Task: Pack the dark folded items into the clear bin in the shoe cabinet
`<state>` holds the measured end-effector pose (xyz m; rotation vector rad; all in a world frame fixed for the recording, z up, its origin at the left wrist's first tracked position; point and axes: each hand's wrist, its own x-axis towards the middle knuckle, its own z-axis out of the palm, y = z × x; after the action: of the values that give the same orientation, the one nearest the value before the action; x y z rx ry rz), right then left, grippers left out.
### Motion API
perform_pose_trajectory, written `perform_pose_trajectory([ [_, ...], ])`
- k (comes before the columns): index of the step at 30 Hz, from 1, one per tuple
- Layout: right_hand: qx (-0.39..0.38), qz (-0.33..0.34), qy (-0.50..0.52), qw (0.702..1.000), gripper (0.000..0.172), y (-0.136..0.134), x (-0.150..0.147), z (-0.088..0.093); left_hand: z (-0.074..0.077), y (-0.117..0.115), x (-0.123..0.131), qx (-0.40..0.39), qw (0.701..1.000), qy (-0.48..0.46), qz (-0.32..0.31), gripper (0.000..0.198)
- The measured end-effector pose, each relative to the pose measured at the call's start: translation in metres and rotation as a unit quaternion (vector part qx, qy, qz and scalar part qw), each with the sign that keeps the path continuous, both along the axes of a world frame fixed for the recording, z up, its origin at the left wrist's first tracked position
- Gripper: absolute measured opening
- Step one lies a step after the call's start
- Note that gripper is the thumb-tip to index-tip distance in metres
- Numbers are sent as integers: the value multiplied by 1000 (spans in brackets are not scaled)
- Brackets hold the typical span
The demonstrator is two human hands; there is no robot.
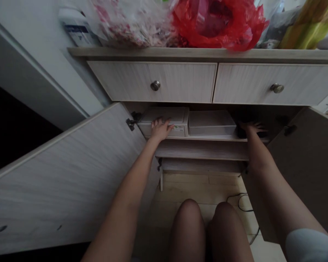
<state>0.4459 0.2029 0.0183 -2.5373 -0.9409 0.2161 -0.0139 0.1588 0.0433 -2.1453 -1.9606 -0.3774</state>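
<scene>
My left hand [160,129] lies with its fingers spread on the top front edge of a white storage box [164,115], which has a small label on its front. Beside that box, on the same upper shelf [207,138], sits a translucent plastic bin [211,123]. Farther right, my right hand [252,127] reaches in with fingers apart, against a black object [242,129] whose kind is lost in shadow. Both hands are inside the lower part of a pale wood-grain cabinet.
The left cabinet door [71,182] and right door [303,171] stand swung outward. Above are two drawers with round knobs [155,85]. A red plastic bag [221,25], a clear bag [136,25] and a white bottle [78,27] crowd the top. A black cable [242,196] lies on the floor.
</scene>
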Motion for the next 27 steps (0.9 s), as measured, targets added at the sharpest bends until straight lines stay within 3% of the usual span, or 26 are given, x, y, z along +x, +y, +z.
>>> perform_pose_trajectory([
  [3,43,39,-40,997,89,-7,-7,5,0,-1,0,2,1000,3,2,60],
  [5,92,120,-101,983,70,-14,-21,12,0,-2,0,4,1000,3,0,60],
  [9,103,394,-169,897,52,-37,-57,18,1,-1,1,-2,1000,-2,3,60],
  [11,67,464,-190,862,48,-49,-71,14,2,-1,1,-10,1000,-6,2,61],
  [16,8,425,-245,872,45,-68,-89,10,6,-2,1,-22,1000,-3,-1,60],
  [21,1,417,-224,881,43,-67,-93,14,9,-5,3,-22,1000,-6,1,59],
  [24,83,414,-218,880,44,-77,-97,16,11,-5,3,-35,999,-7,1,61],
  [27,203,395,-178,878,51,-119,-100,11,16,-2,2,-66,998,-20,-4,64],
])
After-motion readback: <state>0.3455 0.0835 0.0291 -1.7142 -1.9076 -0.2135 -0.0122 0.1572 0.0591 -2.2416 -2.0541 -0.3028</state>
